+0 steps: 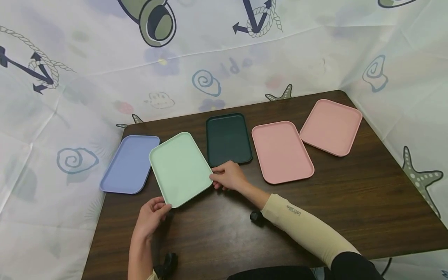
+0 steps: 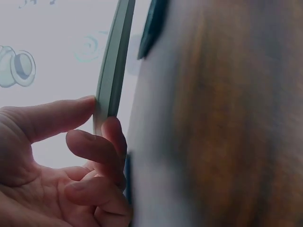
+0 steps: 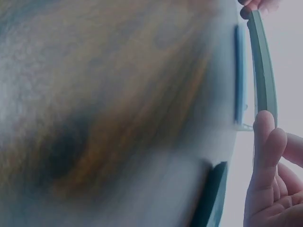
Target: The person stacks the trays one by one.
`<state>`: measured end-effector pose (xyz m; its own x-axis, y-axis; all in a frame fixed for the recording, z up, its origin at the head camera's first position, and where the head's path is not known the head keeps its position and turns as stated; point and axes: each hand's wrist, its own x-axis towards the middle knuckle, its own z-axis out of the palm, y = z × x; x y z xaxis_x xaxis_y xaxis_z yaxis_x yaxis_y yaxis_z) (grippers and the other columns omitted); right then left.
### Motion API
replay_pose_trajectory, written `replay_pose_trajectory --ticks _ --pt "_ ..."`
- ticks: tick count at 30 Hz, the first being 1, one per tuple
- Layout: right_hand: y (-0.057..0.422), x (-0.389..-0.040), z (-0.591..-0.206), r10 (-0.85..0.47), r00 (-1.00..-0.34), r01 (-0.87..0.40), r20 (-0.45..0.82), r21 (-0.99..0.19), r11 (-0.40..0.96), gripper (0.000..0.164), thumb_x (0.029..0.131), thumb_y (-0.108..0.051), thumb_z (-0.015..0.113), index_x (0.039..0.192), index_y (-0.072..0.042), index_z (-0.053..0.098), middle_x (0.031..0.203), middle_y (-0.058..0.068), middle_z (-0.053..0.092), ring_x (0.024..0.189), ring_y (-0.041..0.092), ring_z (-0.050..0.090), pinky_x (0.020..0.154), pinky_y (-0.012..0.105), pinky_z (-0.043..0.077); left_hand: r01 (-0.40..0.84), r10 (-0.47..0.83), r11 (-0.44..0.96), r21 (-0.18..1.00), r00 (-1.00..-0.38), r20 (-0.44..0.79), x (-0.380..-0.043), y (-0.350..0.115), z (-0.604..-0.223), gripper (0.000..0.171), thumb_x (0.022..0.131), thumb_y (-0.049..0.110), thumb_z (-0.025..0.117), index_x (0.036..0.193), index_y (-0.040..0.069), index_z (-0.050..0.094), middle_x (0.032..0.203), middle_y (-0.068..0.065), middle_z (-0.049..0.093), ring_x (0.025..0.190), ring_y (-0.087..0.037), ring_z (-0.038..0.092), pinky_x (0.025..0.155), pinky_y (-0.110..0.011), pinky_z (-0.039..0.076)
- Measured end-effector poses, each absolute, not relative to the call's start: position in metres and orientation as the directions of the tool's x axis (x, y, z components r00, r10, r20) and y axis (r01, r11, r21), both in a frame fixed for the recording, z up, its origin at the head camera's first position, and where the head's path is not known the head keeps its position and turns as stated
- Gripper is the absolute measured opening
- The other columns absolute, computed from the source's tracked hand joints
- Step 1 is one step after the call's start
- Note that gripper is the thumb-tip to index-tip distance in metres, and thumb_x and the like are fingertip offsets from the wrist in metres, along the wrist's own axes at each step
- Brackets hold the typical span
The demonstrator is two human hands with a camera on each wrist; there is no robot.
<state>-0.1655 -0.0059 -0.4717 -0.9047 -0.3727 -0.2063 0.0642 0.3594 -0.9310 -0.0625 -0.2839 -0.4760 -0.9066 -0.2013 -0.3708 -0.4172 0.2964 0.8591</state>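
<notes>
A light green tray [image 1: 181,170] is held by both hands at its two near corners. My left hand [image 1: 149,217] pinches the near-left corner, thumb on top and fingers beneath; the left wrist view shows the tray's edge [image 2: 113,66] between thumb and fingers. At the near-right corner my right hand [image 1: 230,176] grips the rim in the same way, and in the right wrist view its fingers [image 3: 267,151] lie under the tray edge [image 3: 263,71]. Both wrist views show a gap between the tray and the table. It overlaps the blue tray's right edge in the head view.
On the brown table [image 1: 217,241] a blue tray [image 1: 131,163] lies at the left. A dark green tray [image 1: 228,139] sits behind my right hand. Two pink trays, one nearer [image 1: 282,152] and one at the far right corner [image 1: 331,127], lie to the right. Patterned cloth [image 1: 224,62] surrounds the table.
</notes>
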Motion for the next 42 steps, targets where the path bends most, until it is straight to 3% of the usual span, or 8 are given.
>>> replay_pose_trajectory --ticks 14,19,27,34,42 --pt "0.030 -0.176 -0.467 -0.293 -0.940 0.066 -0.173 -0.938 0.340 0.029 0.091 -0.018 0.070 0.117 -0.006 0.072 0.070 0.003 0.072 0.063 0.030 0.070 0.050 0.037 0.053 -0.236 -0.028 0.436 0.869 -0.968 -0.249 -0.102 -0.266 -0.448 0.039 0.093 0.006 0.066 0.123 -0.008 0.045 0.089 -0.012 0.058 0.062 -0.016 0.049 0.058 -0.028 0.042" --pt "0.045 -0.182 -0.471 -0.249 -0.956 0.064 -0.154 -0.940 0.336 0.030 0.092 -0.017 0.069 0.118 -0.002 0.071 0.073 0.004 0.072 0.065 0.030 0.071 0.049 0.033 0.052 -0.188 0.027 0.470 0.862 -0.974 -0.227 -0.128 -0.254 -0.447 0.041 0.092 0.006 0.066 0.123 -0.010 0.045 0.090 -0.012 0.058 0.062 -0.015 0.050 0.058 -0.026 0.043" --pt "0.068 -0.194 -0.479 -0.167 -0.971 0.117 -0.170 -0.950 0.290 0.030 0.091 -0.011 0.068 0.117 0.005 0.068 0.078 0.012 0.072 0.063 0.017 0.070 0.050 0.026 0.052 -0.163 0.088 0.479 0.862 -0.969 -0.232 -0.170 -0.230 -0.456 0.041 0.092 0.006 0.065 0.125 -0.010 0.046 0.089 -0.010 0.057 0.066 -0.013 0.052 0.062 -0.026 0.045" --pt "0.082 -0.200 -0.487 -0.103 -0.964 0.221 -0.247 -0.952 0.211 0.029 0.091 -0.008 0.067 0.117 0.004 0.068 0.084 0.016 0.073 0.068 0.021 0.071 0.055 0.028 0.054 -0.177 0.112 0.481 0.859 -0.959 -0.260 -0.195 -0.214 -0.470 0.040 0.091 0.006 0.066 0.124 -0.010 0.048 0.087 -0.009 0.057 0.064 -0.015 0.052 0.060 -0.026 0.044" --pt "0.093 -0.210 -0.492 -0.086 -0.974 0.171 -0.208 -0.933 0.318 0.030 0.093 -0.010 0.066 0.118 0.006 0.067 0.079 0.013 0.073 0.065 0.019 0.071 0.053 0.026 0.054 -0.176 0.119 0.475 0.862 -0.958 -0.260 -0.209 -0.201 -0.477 0.039 0.092 0.007 0.065 0.124 -0.009 0.049 0.088 -0.010 0.056 0.062 -0.015 0.052 0.061 -0.028 0.044"
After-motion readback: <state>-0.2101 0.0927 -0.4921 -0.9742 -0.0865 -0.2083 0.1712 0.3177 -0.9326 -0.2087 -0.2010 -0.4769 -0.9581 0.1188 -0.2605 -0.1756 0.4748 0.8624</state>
